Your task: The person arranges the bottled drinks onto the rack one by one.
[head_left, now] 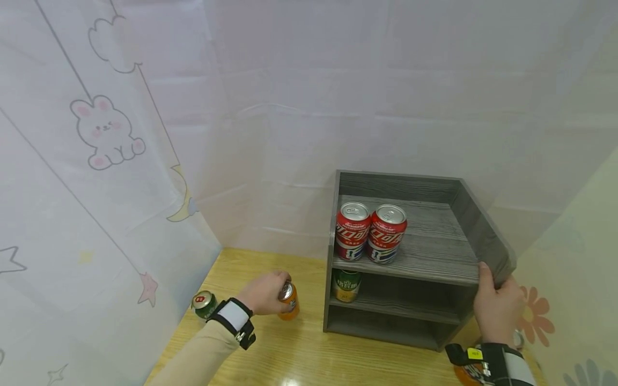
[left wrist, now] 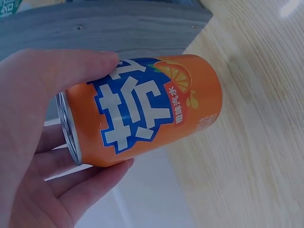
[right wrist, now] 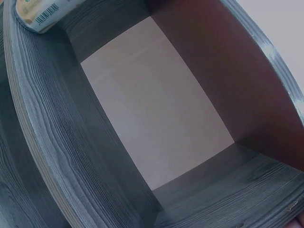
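My left hand (head_left: 264,294) holds an orange soda can (head_left: 289,306) upright, left of the shelf. In the left wrist view, the thumb and fingers lie around the upper part of the can (left wrist: 142,109), near its silver top. A grey wooden shelf (head_left: 425,257) stands on the table. My right hand (head_left: 499,308) grips its right side panel near the front, thumb over the edge; the other fingers are mostly hidden. Two red cola cans (head_left: 353,230) stand side by side on the shelf's top level, at the left. One green can (head_left: 346,285) is in the middle compartment, at the left.
A green can (head_left: 205,305) stands at the table's left edge, by my left wrist. Another orange can (head_left: 465,373) is partly hidden below my right wrist. A silver can top (head_left: 518,339) shows behind that wrist. Printed white sheets (head_left: 289,134) hang behind and beside the table.
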The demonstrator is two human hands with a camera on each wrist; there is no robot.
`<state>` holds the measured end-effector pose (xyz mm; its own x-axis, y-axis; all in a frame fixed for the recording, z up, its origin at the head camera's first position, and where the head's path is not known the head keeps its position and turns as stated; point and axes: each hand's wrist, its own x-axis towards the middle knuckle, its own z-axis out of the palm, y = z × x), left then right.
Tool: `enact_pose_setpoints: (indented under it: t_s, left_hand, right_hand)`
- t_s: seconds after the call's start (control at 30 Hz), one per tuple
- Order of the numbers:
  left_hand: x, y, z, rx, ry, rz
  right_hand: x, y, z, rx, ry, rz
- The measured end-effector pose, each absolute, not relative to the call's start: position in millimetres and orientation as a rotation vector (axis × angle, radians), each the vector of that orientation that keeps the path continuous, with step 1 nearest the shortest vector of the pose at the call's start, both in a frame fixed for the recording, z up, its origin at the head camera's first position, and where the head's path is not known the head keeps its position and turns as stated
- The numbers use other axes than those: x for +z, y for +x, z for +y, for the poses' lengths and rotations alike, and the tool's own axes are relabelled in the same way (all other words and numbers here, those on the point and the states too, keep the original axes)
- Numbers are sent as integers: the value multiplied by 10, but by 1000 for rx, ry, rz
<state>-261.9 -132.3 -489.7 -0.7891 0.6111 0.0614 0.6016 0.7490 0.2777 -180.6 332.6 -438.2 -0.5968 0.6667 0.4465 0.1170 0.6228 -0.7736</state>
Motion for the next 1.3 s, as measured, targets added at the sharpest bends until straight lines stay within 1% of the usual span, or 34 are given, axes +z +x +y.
enact_pose_setpoints:
  t_s: [0.27, 0.63, 0.9, 1.1, 1.3]
  left_hand:
    - [-4804, -2503, -1148, 446, 1079, 2866]
    - [-4761, -2311, -940, 395, 1084, 2817]
    - [-4761, -2185, -811, 281, 1142, 2806]
    - [-4812, -2126, -720, 228, 1245, 2791]
    - [-4902, -2051, -632, 270, 1377, 2804]
  right_hand:
    - [-4395, -1797, 3337, 952, -615, -2086]
    - [-4370, -1796, 3316, 938, -608, -2101]
    - [-4368, -1798, 3316, 944, -618, -2100]
    - [-4353, -1793, 3309, 939, -606, -2097]
    - [-4350, -1789, 3306, 939, -615, -2101]
